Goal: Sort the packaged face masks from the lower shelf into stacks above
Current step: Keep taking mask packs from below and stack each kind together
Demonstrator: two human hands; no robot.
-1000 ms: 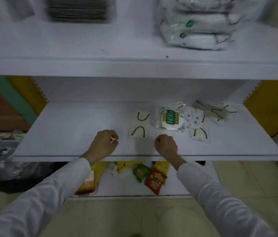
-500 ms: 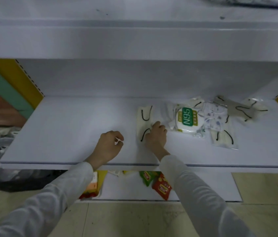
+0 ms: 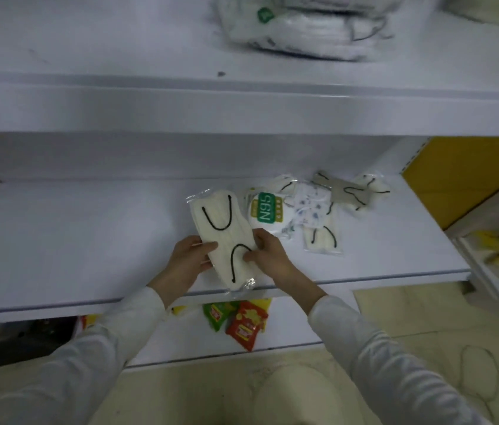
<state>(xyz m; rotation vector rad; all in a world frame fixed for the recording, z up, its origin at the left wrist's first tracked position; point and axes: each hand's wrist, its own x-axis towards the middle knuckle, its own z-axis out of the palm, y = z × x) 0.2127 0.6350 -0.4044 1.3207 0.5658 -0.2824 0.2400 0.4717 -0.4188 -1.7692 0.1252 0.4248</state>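
A cream packaged mask with black ear loops (image 3: 223,231) is lifted off the lower shelf (image 3: 73,240), tilted toward me. My left hand (image 3: 188,260) grips its left edge and my right hand (image 3: 268,256) pinches its right edge. Behind it on the shelf lie an N95 packet (image 3: 268,210), a blue-patterned mask (image 3: 311,208), another cream mask with black loops (image 3: 323,239) and a grey mask packet (image 3: 346,191). A stack of white packaged masks (image 3: 297,26) sits on the upper shelf (image 3: 119,50).
Red, green and yellow snack packets (image 3: 240,320) lie on the bottom shelf below. Yellow side panels (image 3: 463,176) flank the lower shelf. A white rack with small items (image 3: 496,259) stands at the right. The upper shelf's front lip (image 3: 242,108) overhangs the lower one.
My right hand slid onto the cream mask packet, then both hands took hold and lifted it off the shelf toward me. My left hand moved right from resting curled on the shelf.
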